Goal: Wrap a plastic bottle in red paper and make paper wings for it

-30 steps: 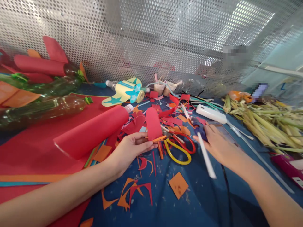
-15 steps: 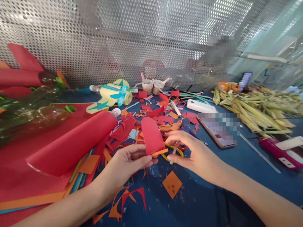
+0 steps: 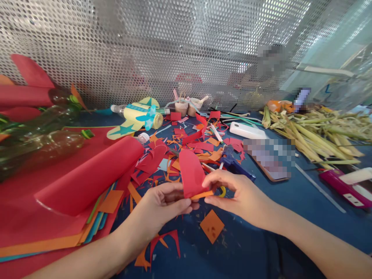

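Between both hands is a rounded red paper piece (image 3: 192, 174) with an orange strip (image 3: 202, 195) along its lower edge. My left hand (image 3: 167, 201) grips it at the lower left, thumb on the near side and the other fingers behind. My right hand (image 3: 235, 193) pinches the right end of the strip between thumb and fingers. Behind the right hand lies a blue glue gun (image 3: 236, 164), and part of a yellow scissor handle (image 3: 223, 191) shows by the fingers. An orange paper square (image 3: 212, 226) with dark spots lies on the table below.
A red-wrapped bottle (image 3: 90, 176) lies at left on coloured sheets. Paper scraps (image 3: 151, 159) spread across the blue table. A yellow decorated bottle (image 3: 139, 116) is at the back. At right are a phone (image 3: 270, 159), dried husks (image 3: 308, 131) and a magenta device (image 3: 343, 188).
My right hand has closed in on the red piece and now pinches its orange strip. The translucent stick near its fingers is out of sight. The red piece has shifted slightly right and down.
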A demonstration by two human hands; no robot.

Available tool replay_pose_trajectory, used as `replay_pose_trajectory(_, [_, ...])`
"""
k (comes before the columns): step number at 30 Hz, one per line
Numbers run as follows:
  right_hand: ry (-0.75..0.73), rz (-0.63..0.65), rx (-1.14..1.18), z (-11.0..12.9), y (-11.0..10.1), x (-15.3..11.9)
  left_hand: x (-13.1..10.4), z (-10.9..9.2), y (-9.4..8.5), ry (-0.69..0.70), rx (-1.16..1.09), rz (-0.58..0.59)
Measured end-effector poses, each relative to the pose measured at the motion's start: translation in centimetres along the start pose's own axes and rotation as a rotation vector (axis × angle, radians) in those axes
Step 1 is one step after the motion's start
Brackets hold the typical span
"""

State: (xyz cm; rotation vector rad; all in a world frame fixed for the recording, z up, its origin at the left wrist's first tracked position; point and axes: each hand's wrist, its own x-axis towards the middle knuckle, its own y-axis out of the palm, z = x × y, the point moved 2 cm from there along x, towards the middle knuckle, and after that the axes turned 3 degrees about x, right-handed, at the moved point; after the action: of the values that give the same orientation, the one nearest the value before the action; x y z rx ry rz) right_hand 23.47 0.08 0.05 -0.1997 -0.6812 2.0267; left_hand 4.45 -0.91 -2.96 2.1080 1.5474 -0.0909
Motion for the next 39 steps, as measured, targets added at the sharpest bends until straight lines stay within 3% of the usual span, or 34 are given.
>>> replay_pose_trajectory(14, [-0.011, 0.005, 0.042, -0.2, 0.1, 0.2, -0.6, -0.6, -0.1, 0.013, 0.084, 0.034])
replay_pose_trajectory(22, [0.050, 0.025, 0.159, 0.0, -0.6, 0.0, -0.1, -0.7, -0.4, 0.063, 0.028, -0.123])
replay_pose_trajectory(27, [0.018, -0.099, 0.215, -0.1, -1.3, 0.3, 0.2, -0.8, -0.7, 0.032, -0.007, -0.270])
replay_pose_trajectory(35, [0.100, -0.059, 0.281, -0.1, -0.8, 0.3, -0.1, -0.8, -0.1, 0.074, 0.029, -0.222])
replay_pose_trajectory(39, [0.014, -0.096, 0.092, 0.2, -0.7, 0.2, -0.3, -0.8, 0.1, 0.089, 0.061, -0.221])
